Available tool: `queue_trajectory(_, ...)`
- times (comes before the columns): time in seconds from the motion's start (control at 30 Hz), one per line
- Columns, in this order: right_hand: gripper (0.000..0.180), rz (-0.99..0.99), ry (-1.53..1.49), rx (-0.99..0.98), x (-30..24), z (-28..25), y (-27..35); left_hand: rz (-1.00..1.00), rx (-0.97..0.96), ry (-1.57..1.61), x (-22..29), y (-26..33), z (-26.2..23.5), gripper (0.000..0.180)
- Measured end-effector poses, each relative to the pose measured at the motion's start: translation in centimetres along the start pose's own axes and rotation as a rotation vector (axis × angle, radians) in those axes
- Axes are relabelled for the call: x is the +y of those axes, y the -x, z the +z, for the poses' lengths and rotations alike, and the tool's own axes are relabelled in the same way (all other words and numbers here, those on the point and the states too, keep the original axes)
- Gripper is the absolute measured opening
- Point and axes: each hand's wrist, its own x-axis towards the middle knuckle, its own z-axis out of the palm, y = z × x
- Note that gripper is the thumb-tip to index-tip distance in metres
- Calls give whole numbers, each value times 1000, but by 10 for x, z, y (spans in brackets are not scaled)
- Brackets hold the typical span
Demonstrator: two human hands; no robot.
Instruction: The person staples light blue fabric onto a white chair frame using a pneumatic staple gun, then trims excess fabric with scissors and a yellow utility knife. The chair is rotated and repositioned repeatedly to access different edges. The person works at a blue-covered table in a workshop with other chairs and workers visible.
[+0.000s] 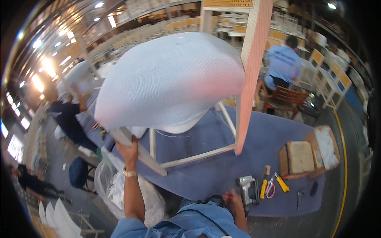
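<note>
Nearest the lower edge, the right hand (pixel 233 199) is just beside a silver pneumatic staple gun (pixel 249 189); its fingers look loosely bent, and I cannot tell whether that grip holds anything. Farther up, past a gold-coloured wristband (pixel 129 173), the left hand (pixel 127 152) has its grip wrapped around a pale wooden leg (pixel 147 158) of a chair (pixel 170 85). This chair is on the blue-grey counter (pixel 194 174), its bulging seat covered in white fabric, with a loose thread (pixel 176 137) underneath. To the right are scissors (pixel 270 189), a yellow-handled cutter (pixel 282 183) and cardboard boxes (pixel 300 158). A clear plastic bag (pixel 109 178) bulges beside the counter. Beyond, a person in dark clothing (pixel 67 119) is at left, and another in light blue (pixel 284 63) sits on a brown wooden armchair (pixel 285 97).
</note>
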Motion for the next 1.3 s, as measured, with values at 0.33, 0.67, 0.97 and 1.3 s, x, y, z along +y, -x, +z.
queue_trajectory(0.33, 73, -354, -1363, 386, 18, 4, -4, -208, -348, -350, 21, -40, -66, 50)
queue_trajectory(0.67, 50, -351, -767, 845, -10, 15, 5, 606, -263, -748, 230, -132, -61, 57)
queue_trajectory(0.97, 46, -784, 639, 1005, -23, 20, 31, 939, -839, -763, 268, -197, 152, 84)
queue_trajectory(1.3, 45, -955, 505, 599, 26, -5, -13, 794, -1082, -884, 261, -147, 212, 89)
